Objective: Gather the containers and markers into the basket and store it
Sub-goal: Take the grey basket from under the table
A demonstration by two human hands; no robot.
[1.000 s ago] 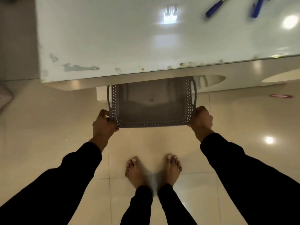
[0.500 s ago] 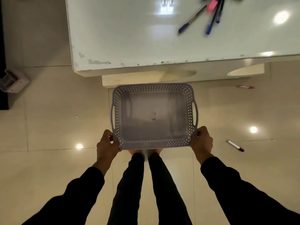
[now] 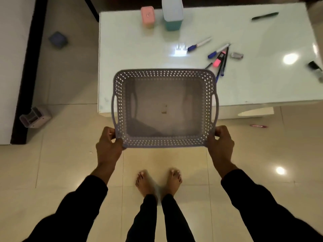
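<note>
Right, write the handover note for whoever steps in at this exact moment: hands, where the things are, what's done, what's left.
Hands: left hand and right hand each grip a near corner of the grey basket, held in the air over the table's near edge.
Things: the basket holds no containers or markers. Pink container and teal container stand at the table's far side. Blue-capped markers, a pink highlighter and a dark pen lie on the table; a pink pen lies on the floor.
Done: basket in hand.
Left: gather everything into the basket, then store it.
</note>
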